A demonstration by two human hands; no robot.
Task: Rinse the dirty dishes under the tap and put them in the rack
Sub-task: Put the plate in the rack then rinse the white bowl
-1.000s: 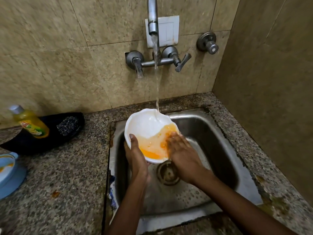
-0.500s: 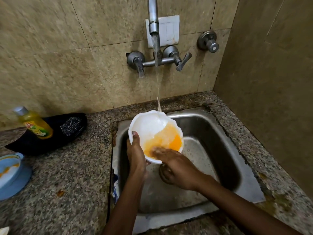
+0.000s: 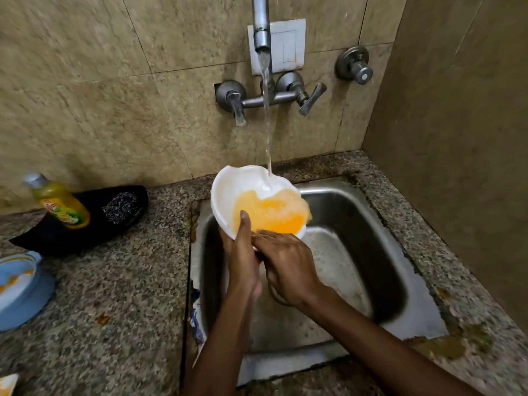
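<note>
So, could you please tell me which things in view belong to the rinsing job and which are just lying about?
In the job:
- white bowl with orange residue, gripped by the left hand
- right hand at the bowl's near rim
- running tap
- sink
- blue dishes, dirty

Lying about:
- soap bottle
- black tray with scrubber
- wall valve

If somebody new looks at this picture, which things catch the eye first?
First, the white bowl with bright orange residue, tilted over the steel sink; the left hand grips its rim, the right hand works at its lower edge. Next, the water stream falling from the tap into the bowl.
</note>
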